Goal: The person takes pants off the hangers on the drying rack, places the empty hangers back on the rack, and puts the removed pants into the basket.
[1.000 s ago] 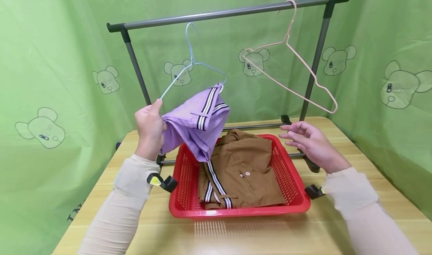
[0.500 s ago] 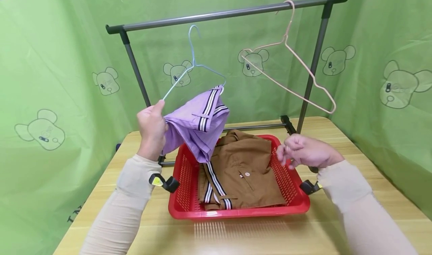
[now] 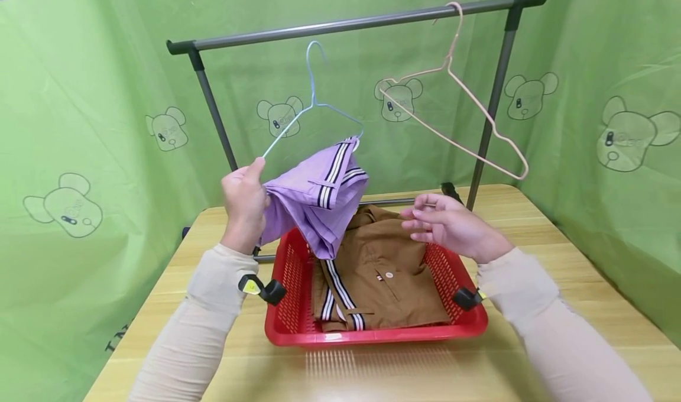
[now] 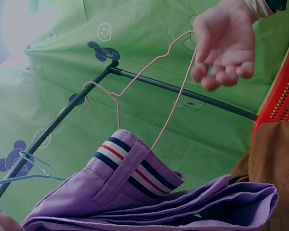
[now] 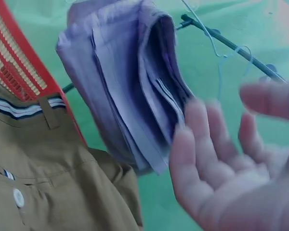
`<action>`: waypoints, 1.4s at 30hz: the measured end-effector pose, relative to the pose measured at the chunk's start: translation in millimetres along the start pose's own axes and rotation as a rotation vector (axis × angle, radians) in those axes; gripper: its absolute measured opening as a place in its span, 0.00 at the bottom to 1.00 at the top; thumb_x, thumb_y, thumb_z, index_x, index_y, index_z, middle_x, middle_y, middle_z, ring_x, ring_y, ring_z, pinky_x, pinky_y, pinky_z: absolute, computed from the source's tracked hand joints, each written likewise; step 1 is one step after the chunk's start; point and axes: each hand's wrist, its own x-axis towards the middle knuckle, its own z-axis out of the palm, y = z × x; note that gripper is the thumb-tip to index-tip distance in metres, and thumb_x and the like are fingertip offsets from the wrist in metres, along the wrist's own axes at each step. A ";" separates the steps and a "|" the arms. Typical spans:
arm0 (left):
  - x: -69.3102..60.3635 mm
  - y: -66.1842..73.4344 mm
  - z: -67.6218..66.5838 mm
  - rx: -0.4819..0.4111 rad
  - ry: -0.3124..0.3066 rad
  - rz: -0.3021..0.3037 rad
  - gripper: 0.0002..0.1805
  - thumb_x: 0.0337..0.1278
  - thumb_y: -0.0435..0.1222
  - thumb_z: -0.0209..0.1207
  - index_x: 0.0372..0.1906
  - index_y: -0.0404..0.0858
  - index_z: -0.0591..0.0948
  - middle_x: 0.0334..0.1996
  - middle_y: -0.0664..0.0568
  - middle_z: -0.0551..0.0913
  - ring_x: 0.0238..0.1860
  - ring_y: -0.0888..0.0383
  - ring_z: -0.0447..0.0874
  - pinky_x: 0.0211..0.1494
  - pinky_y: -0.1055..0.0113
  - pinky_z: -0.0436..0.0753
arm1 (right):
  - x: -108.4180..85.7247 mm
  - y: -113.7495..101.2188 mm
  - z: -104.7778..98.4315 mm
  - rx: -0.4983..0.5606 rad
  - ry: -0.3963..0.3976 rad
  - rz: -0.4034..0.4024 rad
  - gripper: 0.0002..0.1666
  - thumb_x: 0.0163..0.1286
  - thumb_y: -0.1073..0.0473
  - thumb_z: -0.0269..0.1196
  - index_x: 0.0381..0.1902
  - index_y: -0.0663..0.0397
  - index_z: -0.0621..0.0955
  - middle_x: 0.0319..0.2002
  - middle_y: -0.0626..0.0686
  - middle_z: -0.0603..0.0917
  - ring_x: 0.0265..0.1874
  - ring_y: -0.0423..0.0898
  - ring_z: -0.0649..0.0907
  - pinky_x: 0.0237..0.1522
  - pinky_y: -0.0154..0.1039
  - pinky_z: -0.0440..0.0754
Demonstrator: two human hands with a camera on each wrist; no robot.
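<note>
My left hand (image 3: 245,204) grips the lower left end of a light blue wire hanger (image 3: 314,103) together with folded purple pants (image 3: 319,183). A striped navy and white waistband with belt loops runs along the pants, which drape over the hanger above the basket. The hanger's hook shows just below the rack bar. My right hand (image 3: 452,224) holds nothing; its fingers are loosely bent, to the right of the purple pants and over the back of the brown pants (image 3: 393,272). In the right wrist view, my right fingers (image 5: 183,154) appear close to the folded purple cloth (image 5: 120,86).
A red perforated basket (image 3: 372,336) on the wooden table (image 3: 213,366) contains the brown pants. Behind it stands a metal clothes rack (image 3: 340,26), with a pink wire hanger (image 3: 495,130) hanging at its right. Green curtain (image 3: 80,124) surrounds the table.
My right hand has moved left from beside the basket to over its back right, its fingers curling and loosening. The left hand, hanger and purple pants have drifted slightly right and down.
</note>
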 end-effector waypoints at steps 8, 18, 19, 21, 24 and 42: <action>0.0 -1.1 2.6 0.005 0.003 0.004 0.26 0.67 0.36 0.56 0.12 0.44 0.63 0.09 0.60 0.59 0.08 0.66 0.54 0.10 0.74 0.55 | 21.3 7.1 18.5 0.069 0.249 0.110 0.10 0.77 0.57 0.51 0.49 0.56 0.66 0.44 0.51 0.81 0.45 0.45 0.82 0.51 0.39 0.79; -3.1 -4.0 7.2 0.036 0.029 -0.021 0.26 0.66 0.37 0.57 0.12 0.44 0.62 0.08 0.60 0.59 0.08 0.65 0.54 0.10 0.74 0.55 | 50.8 29.1 33.4 0.160 0.245 0.204 0.27 0.79 0.55 0.43 0.69 0.61 0.53 0.73 0.70 0.47 0.72 0.62 0.52 0.72 0.49 0.53; -3.7 -4.4 7.9 0.034 0.031 -0.022 0.26 0.66 0.37 0.57 0.12 0.44 0.62 0.08 0.61 0.59 0.08 0.65 0.54 0.10 0.74 0.55 | 53.0 30.9 34.9 0.162 0.250 0.213 0.32 0.79 0.54 0.43 0.72 0.62 0.49 0.73 0.70 0.47 0.72 0.62 0.52 0.72 0.49 0.53; -4.7 -5.4 9.0 0.028 0.033 -0.020 0.26 0.66 0.37 0.57 0.12 0.44 0.63 0.08 0.61 0.59 0.08 0.65 0.54 0.10 0.74 0.55 | 57.7 34.2 37.9 0.178 0.255 0.229 0.39 0.79 0.52 0.43 0.74 0.64 0.41 0.74 0.69 0.46 0.73 0.62 0.51 0.72 0.49 0.52; -5.6 -7.5 10.2 0.024 0.035 -0.010 0.25 0.66 0.37 0.58 0.12 0.44 0.64 0.08 0.61 0.60 0.08 0.65 0.55 0.10 0.74 0.55 | 64.1 37.1 42.9 0.223 0.274 0.250 0.44 0.78 0.48 0.45 0.74 0.66 0.38 0.74 0.69 0.45 0.73 0.61 0.51 0.72 0.48 0.53; -13.1 -18.5 18.1 0.035 0.018 0.038 0.27 0.66 0.36 0.57 0.10 0.44 0.62 0.08 0.60 0.59 0.09 0.66 0.54 0.11 0.74 0.53 | 96.7 48.6 65.2 0.413 0.436 0.290 0.55 0.71 0.32 0.46 0.74 0.66 0.38 0.74 0.67 0.47 0.72 0.61 0.53 0.71 0.54 0.50</action>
